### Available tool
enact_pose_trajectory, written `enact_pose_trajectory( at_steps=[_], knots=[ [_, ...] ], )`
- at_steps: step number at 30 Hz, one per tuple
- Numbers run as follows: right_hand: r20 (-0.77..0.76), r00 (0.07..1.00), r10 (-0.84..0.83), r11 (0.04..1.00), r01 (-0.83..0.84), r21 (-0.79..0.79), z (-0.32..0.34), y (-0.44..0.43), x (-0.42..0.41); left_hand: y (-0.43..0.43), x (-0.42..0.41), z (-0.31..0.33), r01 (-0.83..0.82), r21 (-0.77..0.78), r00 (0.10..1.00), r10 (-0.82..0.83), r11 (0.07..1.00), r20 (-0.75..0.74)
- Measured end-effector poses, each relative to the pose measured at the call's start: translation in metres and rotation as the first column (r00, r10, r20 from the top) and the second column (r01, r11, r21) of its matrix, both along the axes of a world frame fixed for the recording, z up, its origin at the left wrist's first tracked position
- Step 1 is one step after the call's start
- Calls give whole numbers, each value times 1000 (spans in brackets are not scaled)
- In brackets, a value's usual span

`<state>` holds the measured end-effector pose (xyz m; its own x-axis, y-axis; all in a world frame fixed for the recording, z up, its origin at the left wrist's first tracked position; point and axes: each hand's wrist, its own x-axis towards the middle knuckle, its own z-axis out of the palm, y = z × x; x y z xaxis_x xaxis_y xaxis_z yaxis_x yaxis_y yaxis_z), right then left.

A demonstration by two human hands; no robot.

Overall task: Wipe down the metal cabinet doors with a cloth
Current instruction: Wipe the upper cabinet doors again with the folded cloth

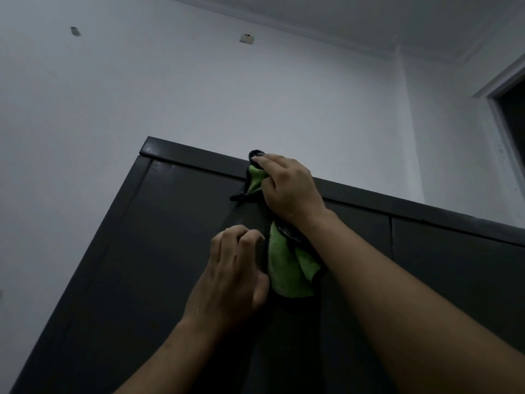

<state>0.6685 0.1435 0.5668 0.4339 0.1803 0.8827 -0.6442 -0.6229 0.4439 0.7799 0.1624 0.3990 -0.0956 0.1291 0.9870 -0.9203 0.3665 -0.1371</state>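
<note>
A tall dark metal cabinet (159, 251) fills the lower half of the view, seen from below. My right hand (289, 189) presses a green cloth with black edging (287, 265) against the top of the door, close to the cabinet's upper rim. Part of the cloth hangs down under my wrist. My left hand (235, 274) rests lower on the door with its fingers curled around the door's edge, right beside the hanging cloth.
A white wall (199, 95) rises behind the cabinet, with two small marks high up. A second door panel (454, 265) lies to the right. A dark doorway with a white frame (508, 109) stands at the far right, under the ceiling.
</note>
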Motion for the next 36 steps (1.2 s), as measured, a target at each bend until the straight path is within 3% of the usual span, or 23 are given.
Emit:
enact_pose_trajectory(
  at_steps=[4, 7, 10, 13, 17, 19, 25, 30, 36],
  knots=[
    [-207, 978, -37, 996, 19, -91, 4, -8, -18, 1, 3, 0, 5, 4, 1000, -5, 1000, 6],
    [-245, 968, -49, 989, 13, -145, 1, -17, -50, 2, 4, 0, 2, -6, 1000, -2, 1000, 3],
    [-154, 988, -27, 987, 1, -163, -8, -28, -91, 2, 7, -2, 1, -13, 1000, -1, 1000, 5],
    [58, 998, 13, 989, -4, -148, -22, -41, -129, 4, 8, 0, -24, -10, 1000, 24, 1000, -21],
    [316, 948, -19, 1000, 22, -6, -46, -44, -143, 4, 0, 4, -92, 17, 993, 93, 996, -77],
    [310, 950, -26, 1000, 25, 8, -57, -44, -137, 5, -9, 8, -74, 40, 992, 77, 996, -101],
    [99, 992, -80, 993, 88, -81, -75, -47, -158, 7, -54, 40, -17, 55, 999, 19, 998, -44],
    [226, 968, -106, 993, 92, 72, -70, -50, -195, 2, -106, 69, -107, 255, 991, 81, 961, 111],
    [348, 919, -188, 972, 123, 201, -60, -58, -258, -14, -159, 88, -201, 284, 965, 140, 938, 221]
  ],
)
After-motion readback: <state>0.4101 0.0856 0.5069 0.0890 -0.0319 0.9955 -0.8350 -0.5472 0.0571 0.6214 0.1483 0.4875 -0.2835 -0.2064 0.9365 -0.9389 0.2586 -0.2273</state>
